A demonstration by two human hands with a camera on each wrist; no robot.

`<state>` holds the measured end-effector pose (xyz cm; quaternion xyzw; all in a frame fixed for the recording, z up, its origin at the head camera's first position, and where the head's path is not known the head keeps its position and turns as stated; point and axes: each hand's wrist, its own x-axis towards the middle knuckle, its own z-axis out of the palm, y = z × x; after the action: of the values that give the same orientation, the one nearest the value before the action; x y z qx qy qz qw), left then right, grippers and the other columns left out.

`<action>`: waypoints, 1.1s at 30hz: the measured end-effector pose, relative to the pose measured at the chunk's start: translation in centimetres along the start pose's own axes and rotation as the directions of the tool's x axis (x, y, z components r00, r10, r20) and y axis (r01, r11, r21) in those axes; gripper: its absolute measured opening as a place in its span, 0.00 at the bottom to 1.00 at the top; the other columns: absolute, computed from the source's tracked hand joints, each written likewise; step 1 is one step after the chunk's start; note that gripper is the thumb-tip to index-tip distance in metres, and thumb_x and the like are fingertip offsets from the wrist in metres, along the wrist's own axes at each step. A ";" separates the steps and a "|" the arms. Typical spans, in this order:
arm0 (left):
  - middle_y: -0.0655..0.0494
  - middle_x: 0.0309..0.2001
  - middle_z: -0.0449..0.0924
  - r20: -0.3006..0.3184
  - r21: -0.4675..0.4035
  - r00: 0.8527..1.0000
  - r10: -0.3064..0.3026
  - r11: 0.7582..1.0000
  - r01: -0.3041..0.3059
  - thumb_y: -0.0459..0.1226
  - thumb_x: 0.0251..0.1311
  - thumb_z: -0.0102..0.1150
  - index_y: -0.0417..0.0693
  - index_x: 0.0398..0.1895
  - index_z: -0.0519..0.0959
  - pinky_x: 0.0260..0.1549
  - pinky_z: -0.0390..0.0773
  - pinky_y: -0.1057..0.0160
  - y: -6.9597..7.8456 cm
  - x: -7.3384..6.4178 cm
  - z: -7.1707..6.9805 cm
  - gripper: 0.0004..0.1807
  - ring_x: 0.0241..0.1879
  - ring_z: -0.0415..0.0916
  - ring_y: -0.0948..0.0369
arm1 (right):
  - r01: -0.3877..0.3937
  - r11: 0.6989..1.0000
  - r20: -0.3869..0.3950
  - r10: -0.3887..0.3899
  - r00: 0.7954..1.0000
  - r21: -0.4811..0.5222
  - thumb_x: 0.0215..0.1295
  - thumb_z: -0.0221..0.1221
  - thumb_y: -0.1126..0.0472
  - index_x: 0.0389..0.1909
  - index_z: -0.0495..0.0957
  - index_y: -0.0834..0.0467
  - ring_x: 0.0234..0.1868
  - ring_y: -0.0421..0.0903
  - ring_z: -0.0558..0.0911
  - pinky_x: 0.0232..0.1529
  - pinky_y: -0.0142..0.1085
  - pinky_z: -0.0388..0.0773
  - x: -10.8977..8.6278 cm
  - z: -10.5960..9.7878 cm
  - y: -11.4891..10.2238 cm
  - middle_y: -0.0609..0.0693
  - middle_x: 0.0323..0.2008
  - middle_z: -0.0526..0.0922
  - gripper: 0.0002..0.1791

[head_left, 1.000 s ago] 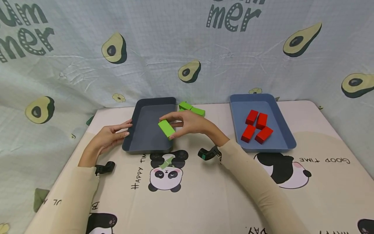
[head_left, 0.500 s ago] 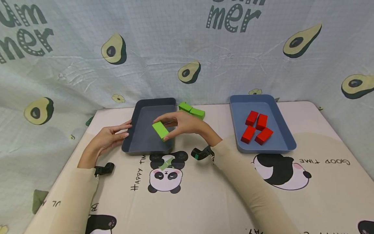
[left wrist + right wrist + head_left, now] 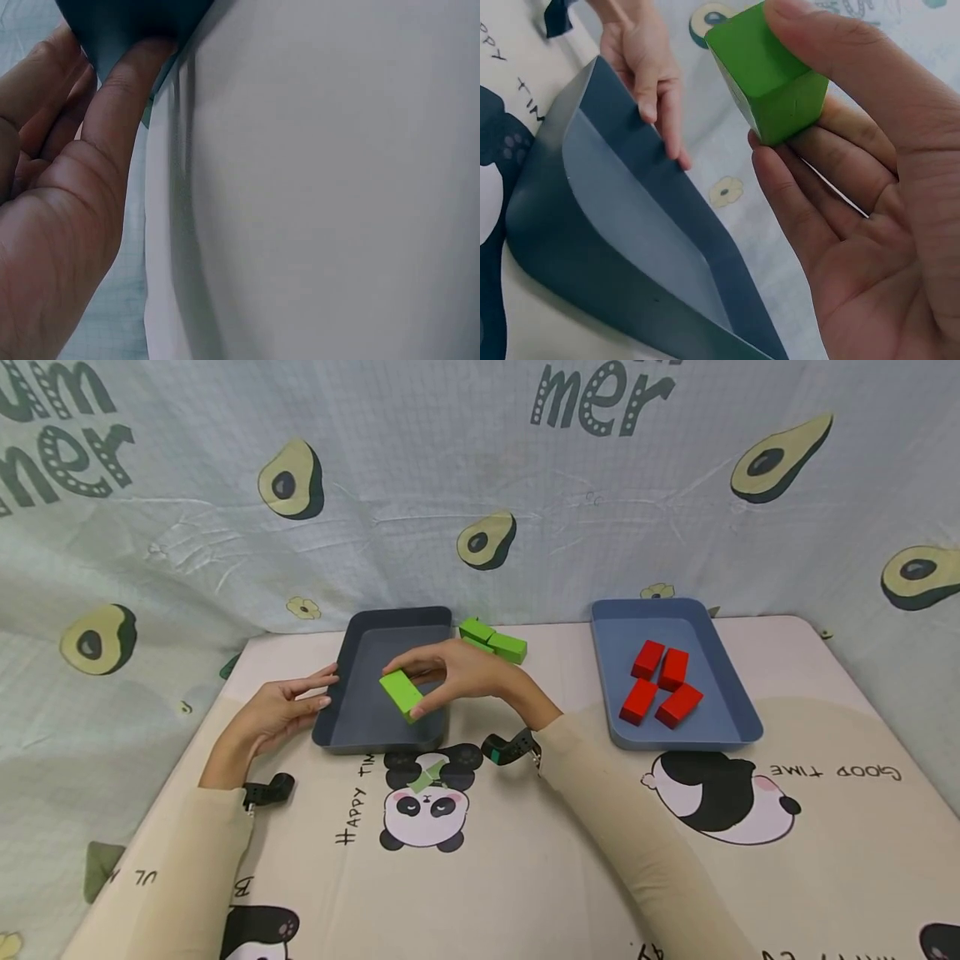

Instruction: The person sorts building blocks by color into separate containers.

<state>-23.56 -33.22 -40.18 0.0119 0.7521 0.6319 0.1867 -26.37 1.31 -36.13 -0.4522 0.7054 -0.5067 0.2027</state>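
In the head view my right hand (image 3: 480, 672) pinches a green block (image 3: 401, 695) between thumb and fingers, tilted, over the dark grey tray (image 3: 356, 722). The right wrist view shows the same green block (image 3: 769, 79) held up beyond the dark tray's rim, thumb on one side and fingertips on the other. My left hand (image 3: 273, 714) rests its fairly straight fingers against the tray's left wall. In the left wrist view, the left thumb (image 3: 112, 120) lies along the outside of that dark wall. No block shows in the visible part of the dark tray.
More green blocks (image 3: 507, 648) lie on the table behind the right hand, beside the dark tray and partly hidden. At the right stands a blue tray (image 3: 618, 627) with several red blocks (image 3: 678, 706) in it. A hanging cloth (image 3: 390, 543) borders the table's back.
Holding the green block, the right hand has shifted left, further over the dark tray. The left hand stays at the tray's left wall.
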 end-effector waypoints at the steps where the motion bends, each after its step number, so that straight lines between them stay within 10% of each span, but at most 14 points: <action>1: 0.58 0.81 0.48 -0.001 -0.001 1.000 -0.001 1.000 0.001 0.34 0.66 0.65 0.37 0.76 0.61 0.48 0.82 0.72 0.0 0.0 0.0 0.38 0.57 0.73 0.80 | 0.002 1.000 0.004 -0.002 1.000 0.005 0.54 0.76 0.64 0.66 0.76 0.59 0.61 0.42 0.81 0.64 0.31 0.75 0.1 0.0 0.0 0.52 0.65 0.79 0.37; 33: 0.57 0.81 0.48 0.009 -0.040 1.000 0.003 0.999 -0.002 0.32 0.66 0.65 0.38 0.76 0.63 0.47 0.82 0.72 0.1 -0.2 0.2 0.37 0.56 0.75 0.78 | -0.039 0.999 0.098 0.043 0.994 -0.035 0.55 0.76 0.63 0.66 0.76 0.61 0.59 0.40 0.81 0.61 0.30 0.76 2.7 -0.2 -0.3 0.53 0.63 0.80 0.36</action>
<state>-23.38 -33.07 -40.02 0.0120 0.7385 0.6469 0.1895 -27.75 -0.94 -35.30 -0.4655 0.7120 -0.4677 0.2401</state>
